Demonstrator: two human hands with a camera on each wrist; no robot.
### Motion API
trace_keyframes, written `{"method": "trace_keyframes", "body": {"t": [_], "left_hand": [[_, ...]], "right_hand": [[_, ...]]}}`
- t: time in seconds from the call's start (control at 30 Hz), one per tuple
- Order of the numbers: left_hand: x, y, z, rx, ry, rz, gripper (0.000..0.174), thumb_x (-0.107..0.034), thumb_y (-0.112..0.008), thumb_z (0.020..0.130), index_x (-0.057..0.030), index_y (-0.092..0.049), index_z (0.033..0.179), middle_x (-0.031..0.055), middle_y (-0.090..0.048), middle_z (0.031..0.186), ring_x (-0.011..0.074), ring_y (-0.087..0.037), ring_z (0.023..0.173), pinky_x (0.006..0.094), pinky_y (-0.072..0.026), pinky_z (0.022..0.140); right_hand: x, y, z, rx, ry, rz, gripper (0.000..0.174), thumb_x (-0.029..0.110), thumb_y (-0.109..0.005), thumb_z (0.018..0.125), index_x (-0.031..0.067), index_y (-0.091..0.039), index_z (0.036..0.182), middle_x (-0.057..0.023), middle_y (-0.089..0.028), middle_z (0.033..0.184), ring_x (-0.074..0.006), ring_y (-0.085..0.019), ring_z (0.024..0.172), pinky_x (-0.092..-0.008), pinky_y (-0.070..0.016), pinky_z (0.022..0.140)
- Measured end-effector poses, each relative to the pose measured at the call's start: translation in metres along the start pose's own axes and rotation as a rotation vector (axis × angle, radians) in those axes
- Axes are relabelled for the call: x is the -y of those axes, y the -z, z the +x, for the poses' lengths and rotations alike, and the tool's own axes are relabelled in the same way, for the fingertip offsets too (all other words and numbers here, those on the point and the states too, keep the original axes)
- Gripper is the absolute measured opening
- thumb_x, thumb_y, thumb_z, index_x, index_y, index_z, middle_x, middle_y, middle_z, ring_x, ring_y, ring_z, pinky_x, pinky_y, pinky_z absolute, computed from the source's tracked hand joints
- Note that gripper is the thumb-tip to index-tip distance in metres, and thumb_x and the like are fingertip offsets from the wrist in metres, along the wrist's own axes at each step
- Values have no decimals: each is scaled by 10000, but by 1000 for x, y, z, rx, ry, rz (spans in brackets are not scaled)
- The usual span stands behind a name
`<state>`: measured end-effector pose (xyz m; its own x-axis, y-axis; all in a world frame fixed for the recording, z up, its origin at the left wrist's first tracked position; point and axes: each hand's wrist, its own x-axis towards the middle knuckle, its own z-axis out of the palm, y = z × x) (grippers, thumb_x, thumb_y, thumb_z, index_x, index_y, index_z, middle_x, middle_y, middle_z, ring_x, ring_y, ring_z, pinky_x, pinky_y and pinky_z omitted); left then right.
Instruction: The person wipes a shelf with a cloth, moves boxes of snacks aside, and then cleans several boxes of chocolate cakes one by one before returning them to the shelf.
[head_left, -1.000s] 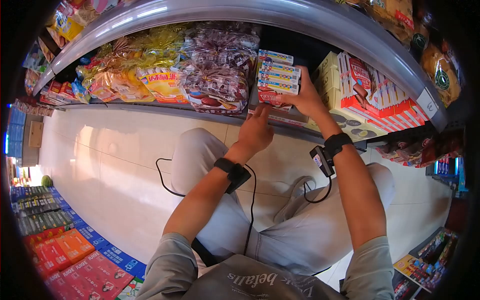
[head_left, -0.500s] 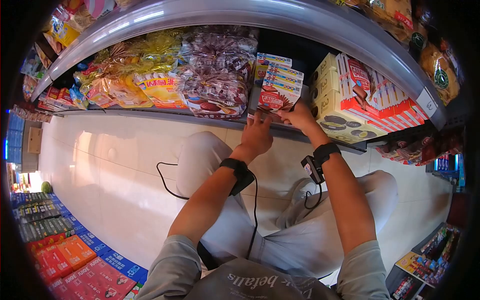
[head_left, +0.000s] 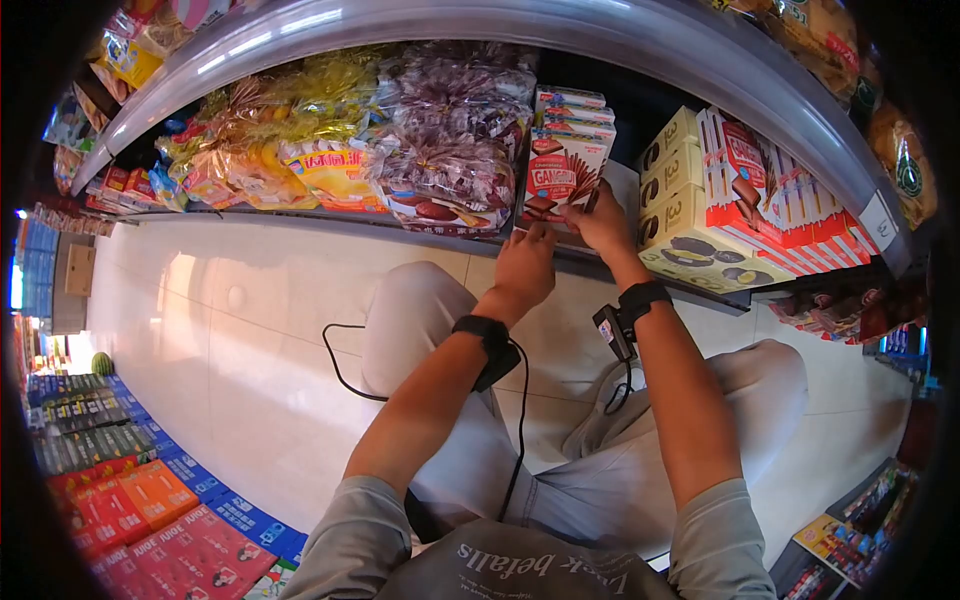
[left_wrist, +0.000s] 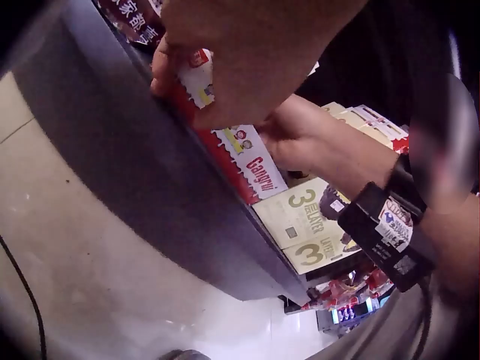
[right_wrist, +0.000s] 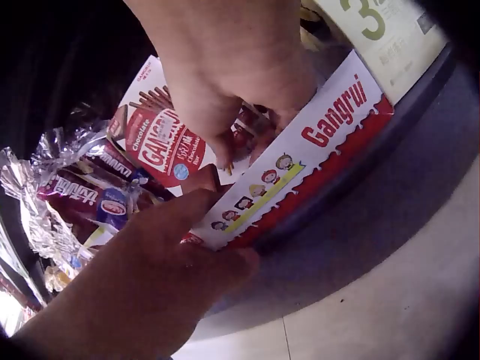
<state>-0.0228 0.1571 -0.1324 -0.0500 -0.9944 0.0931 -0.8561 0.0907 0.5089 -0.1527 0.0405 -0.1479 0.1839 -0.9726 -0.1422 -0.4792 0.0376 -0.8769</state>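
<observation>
A white and red Gangrui chocolate bar box (head_left: 562,172) stands upright, several alike boxes behind it, in a shallow display tray (right_wrist: 300,161) with a white and red front wall. My right hand (head_left: 607,228) is at the box's lower right corner, thumb on its front and fingers curled at its side; the right wrist view shows this hand (right_wrist: 232,75) reaching down inside the tray. My left hand (head_left: 525,268) grips the left end of the tray's front wall, thumb outside and fingers over the rim, as the right wrist view shows.
Cream boxes marked 3 (head_left: 690,240) and a stack of red and white boxes (head_left: 770,185) stand right of the tray. Purple-wrapped snack bags (head_left: 445,180) crowd its left. A curved grey shelf edge (head_left: 500,25) arches overhead. The tiled floor (head_left: 250,290) lies below.
The right hand came down from the stack's upper right side to the front box's lower corner. The boxes now line up at the tray's left, near the purple bags. The left hand stayed at the tray's front.
</observation>
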Motion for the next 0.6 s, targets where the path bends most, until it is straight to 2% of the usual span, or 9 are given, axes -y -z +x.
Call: {"method": "trace_keyframes", "body": {"t": [0.13, 0.23, 0.43, 0.6], "left_hand": [[-2, 2, 1, 11, 11, 18, 375, -20, -574, 715, -56, -524, 1085, 161, -527, 1112, 389, -548, 1006, 452, -445, 878], [0, 0, 0, -1, -5, 2, 373, -24, -576, 716, -58, -525, 1085, 162, -524, 1115, 390, -547, 1008, 453, -446, 879], [3, 0, -1, 30, -22, 12, 423, -67, -619, 720, -62, -515, 1129, 151, -509, 1155, 379, -539, 1028, 453, -456, 874], [3, 0, -1, 32, -14, 2, 394, -66, -616, 724, -60, -526, 1108, 151, -509, 1148, 376, -538, 1029, 448, -455, 876]], "right_hand": [[13, 5, -6, -77, -16, -158, 820, 211, -836, 622, -15, -376, 1263, -221, -619, 1121, -371, -603, 1045, -386, -485, 870], [16, 3, -6, -64, 58, -73, 915, 201, -865, 575, -18, -335, 1289, -227, -594, 1168, -381, -584, 1077, -385, -473, 901], [22, -5, -6, -146, 78, -142, 996, 201, -900, 496, 3, -338, 1295, -224, -597, 1163, -394, -569, 1095, -393, -465, 920], [26, -3, 2, -127, -10, -206, 990, 186, -905, 461, 57, -369, 1284, -210, -621, 1124, -392, -577, 1077, -411, -469, 905]]}}
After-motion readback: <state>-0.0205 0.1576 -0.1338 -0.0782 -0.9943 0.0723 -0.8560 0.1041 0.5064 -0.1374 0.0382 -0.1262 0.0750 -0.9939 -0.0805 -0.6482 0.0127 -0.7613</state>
